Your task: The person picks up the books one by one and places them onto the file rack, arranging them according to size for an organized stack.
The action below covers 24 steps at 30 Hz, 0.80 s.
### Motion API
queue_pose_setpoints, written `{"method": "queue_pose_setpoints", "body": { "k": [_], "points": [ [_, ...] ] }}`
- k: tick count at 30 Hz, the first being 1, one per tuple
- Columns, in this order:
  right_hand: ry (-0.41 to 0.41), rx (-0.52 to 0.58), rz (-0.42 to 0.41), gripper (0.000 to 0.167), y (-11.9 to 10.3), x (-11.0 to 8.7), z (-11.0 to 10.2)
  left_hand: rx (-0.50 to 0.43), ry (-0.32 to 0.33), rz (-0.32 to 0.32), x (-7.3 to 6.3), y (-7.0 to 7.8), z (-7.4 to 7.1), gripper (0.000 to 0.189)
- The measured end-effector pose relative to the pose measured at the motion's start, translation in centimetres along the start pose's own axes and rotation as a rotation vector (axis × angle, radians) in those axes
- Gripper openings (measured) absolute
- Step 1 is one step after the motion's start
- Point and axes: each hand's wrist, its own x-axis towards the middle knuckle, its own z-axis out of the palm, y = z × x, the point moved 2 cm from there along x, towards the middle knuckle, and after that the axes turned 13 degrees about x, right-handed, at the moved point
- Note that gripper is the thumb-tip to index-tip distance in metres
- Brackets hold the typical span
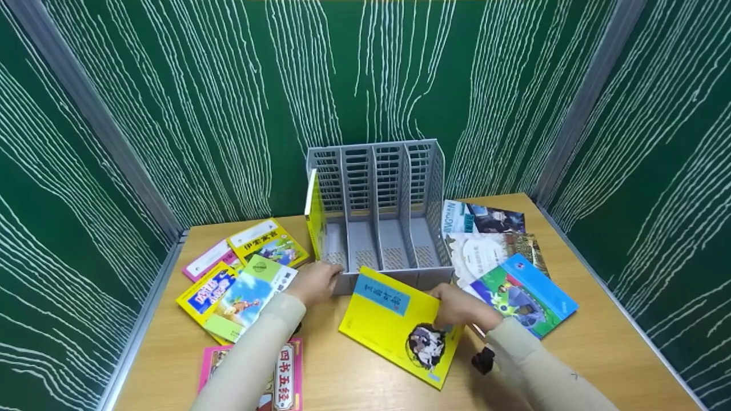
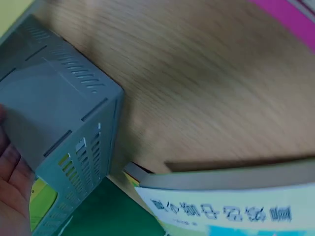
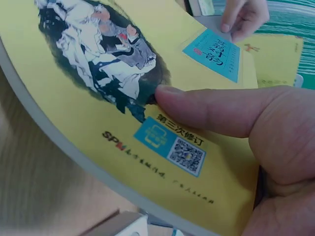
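Note:
In the head view, my right hand holds a yellow book with a blue title label, tilted in front of a grey file rack. My thumb presses its cover in the right wrist view, where the book fills much of the picture; the fingers behind it are hidden. My left hand grips the front left edge of the rack, and in the left wrist view its fingers lie against the grey plastic. Another yellow book stands upright in the rack's leftmost compartment.
Left of the rack lie several overlapping books, among them a green-and-blue one. A pink-edged book is partly under my left forearm. Right of the rack, a blue-green book overlaps other books. Green patterned walls enclose the wooden table.

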Motion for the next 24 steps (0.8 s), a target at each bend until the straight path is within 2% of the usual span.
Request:
{"method": "queue_pose_setpoints", "body": {
  "k": [4, 12, 16, 21, 24],
  "points": [
    [0.007, 0.042, -0.062, 0.036, 0.0, -0.1, -1.1, -0.206, 0.071, -0.029, -0.4, -0.2, -0.8, 0.022],
    [0.069, 0.119, -0.086, 0.036, 0.2, 0.0, -3.1, -0.577, 0.127, -0.188, -1.3, -1.0, -2.3, 0.027],
    [0.091, 0.197, -0.121, 0.035, -0.1, -0.1, -3.8, -0.695, 0.150, -0.229, -1.6, -1.4, -2.6, 0.027],
    [0.124, 0.267, -0.193, 0.028, -1.1, -0.5, -4.6, -0.803, 0.139, -0.266, -1.8, -1.4, -2.7, 0.031],
    [0.144, 0.299, -0.219, 0.030, -1.8, -0.8, -4.8, -0.907, 0.124, -0.279, -1.8, -1.0, -2.8, 0.037]
  ]
}}
